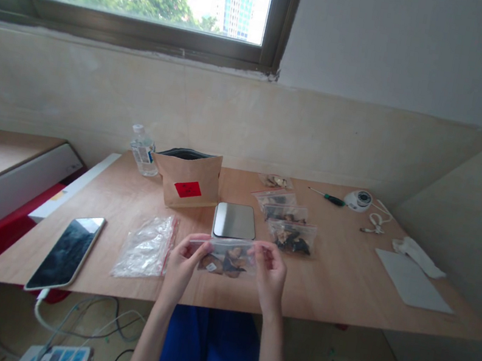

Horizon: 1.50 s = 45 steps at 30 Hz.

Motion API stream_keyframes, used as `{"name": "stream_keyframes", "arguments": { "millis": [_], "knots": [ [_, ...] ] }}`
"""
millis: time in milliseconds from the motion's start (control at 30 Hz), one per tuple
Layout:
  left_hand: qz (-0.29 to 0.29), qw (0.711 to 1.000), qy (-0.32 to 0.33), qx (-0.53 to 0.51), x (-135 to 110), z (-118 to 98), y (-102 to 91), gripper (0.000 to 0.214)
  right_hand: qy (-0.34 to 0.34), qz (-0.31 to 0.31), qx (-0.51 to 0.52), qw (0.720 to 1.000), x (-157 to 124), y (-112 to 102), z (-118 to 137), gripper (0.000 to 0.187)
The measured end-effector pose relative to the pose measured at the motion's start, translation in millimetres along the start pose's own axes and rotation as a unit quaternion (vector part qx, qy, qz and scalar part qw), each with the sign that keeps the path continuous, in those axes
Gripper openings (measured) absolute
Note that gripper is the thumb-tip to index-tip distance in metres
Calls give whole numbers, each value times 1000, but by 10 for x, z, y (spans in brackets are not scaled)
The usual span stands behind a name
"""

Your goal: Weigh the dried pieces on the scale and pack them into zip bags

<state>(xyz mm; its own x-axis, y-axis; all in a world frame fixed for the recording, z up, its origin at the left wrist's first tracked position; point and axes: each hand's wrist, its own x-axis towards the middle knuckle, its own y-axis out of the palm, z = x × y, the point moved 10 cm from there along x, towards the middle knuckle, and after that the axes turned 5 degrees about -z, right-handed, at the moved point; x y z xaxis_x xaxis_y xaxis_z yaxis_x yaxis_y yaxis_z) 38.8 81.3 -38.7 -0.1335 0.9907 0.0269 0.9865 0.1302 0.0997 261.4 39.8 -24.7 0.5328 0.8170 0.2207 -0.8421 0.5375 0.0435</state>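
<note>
**Zip bag (pixel 228 259) of dried slices held over tabletop (pixel 356 292)**

Bag is at lower centre of frame, lifted in both hands, w/ brown slices inside. Left hand (pixel 184 260) closed on bag's left end, right hand (pixel 269 274) closed on its right end, fingers curled round top edge. Just behind: square steel-top scale (pixel 235 221). Upper right of that: 3 more zip bags (pixel 291 236) of similar slices, in a loose stack. Left of hands: crumpled clear zip bag (pixel 145 248); lower left: phone (pixel 65 253) w/ white cable. Back edge: kraft paper bag (pixel 188 181) w/ red label, water bottle (pixel 142 150). Far right: green-handled screwdriver (pixel 328 197), grey sheet (pixel 411 280).
</note>
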Motion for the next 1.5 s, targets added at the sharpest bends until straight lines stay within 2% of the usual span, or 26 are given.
{"name": "stream_keyframes", "arguments": {
  "millis": [400, 667, 800, 933, 1233, 1500],
  "knots": [
    [-5, 1000, -23, 8, 3, 45, -45, 26, 14, 10, 17, 1000, -18, 36, -21, 23],
    [-25, 999, -33, 2, -37, -4, -71, 26, -12, -3, -9, 1000, -19, 13, -16, 22],
    [-24, 1000, -17, -8, -37, -32, -60, 25, 9, 3, 14, 1000, -19, 43, -60, 24],
    [9, 999, -8, -37, -39, 5, 36, 27, 42, -7, 51, 998, -23, 57, -110, 28],
    [-2, 999, -37, -11, -50, 91, 48, 32, 64, 49, 18, 997, -31, 170, -218, 27],
    [-15, 1000, -8, 9, -85, 26, 41, 28, 38, 43, 0, 998, -20, 121, -222, 22]
  ]
}}
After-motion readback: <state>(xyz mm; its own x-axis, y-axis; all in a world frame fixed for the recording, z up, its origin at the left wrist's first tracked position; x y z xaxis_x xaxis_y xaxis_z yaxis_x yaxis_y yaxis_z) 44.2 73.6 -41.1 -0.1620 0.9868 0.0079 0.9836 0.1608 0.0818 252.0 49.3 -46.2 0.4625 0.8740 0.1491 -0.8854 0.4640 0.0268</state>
